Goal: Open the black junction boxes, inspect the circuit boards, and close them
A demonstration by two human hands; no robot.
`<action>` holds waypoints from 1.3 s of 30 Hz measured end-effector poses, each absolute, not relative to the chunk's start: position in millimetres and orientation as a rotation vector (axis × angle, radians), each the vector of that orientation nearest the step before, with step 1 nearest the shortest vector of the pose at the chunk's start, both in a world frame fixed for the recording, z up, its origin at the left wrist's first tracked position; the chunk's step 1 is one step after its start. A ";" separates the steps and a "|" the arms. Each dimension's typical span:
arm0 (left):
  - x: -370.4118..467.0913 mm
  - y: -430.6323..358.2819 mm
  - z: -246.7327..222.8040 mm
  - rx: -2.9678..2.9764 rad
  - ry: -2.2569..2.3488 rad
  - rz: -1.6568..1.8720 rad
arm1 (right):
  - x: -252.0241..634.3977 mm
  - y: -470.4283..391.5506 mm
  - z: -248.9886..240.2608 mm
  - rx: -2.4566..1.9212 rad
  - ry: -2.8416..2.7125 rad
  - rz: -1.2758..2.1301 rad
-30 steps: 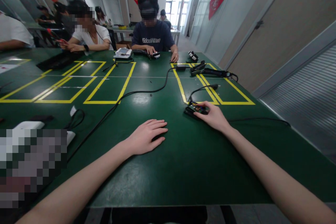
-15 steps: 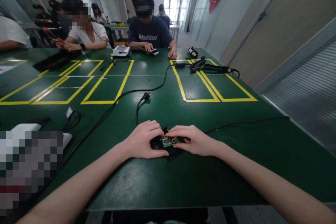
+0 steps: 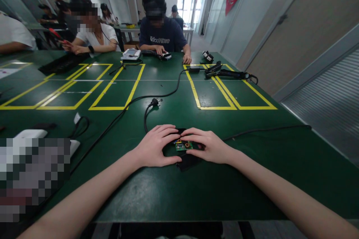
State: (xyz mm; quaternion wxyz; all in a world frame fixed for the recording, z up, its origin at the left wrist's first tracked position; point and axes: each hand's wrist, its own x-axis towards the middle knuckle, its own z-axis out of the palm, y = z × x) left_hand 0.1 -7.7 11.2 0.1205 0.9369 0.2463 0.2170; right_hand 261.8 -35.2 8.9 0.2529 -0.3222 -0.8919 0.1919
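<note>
A small green circuit board [image 3: 183, 146] with copper-wound coils and a short yellow wire lies between my two hands, just above the table. My right hand [image 3: 214, 146] is closed on its right side, thumb below and fingers above. Curved around the left end is my left hand [image 3: 154, 145], its thumb apart from the fingers and green table showing in the gap. Its fingertips are close to the board's upper left corner; whether they touch it I cannot tell. A flat black piece [image 3: 188, 161] lies under the board, and more black material shows behind the fingertips.
A black plug [image 3: 153, 102] with its cable lies beyond my left hand. Another black cable [image 3: 266, 130] runs off to the right. Yellow tape outlines [image 3: 217, 108] mark the green table [image 3: 134, 194]. Black corded tools [image 3: 227, 73] lie farther back, near a co-worker [image 3: 162, 37].
My left hand's fingers and thumb have spread, and table now shows where black material was inside its curve. My right hand stays at the board. The view has shifted slightly.
</note>
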 end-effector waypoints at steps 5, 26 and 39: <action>0.6 -9.2 14.2 2.659 0.751 0.662 | 264.1 -32.8 9.4 -0.917 -2.426 0.501; -0.1 -8.4 7.3 2.628 0.935 0.616 | 258.0 -35.3 6.8 -0.990 -2.441 0.300; -3.2 -2.0 2.6 2.650 1.019 0.764 | 274.1 -25.7 11.6 -1.109 -2.393 0.324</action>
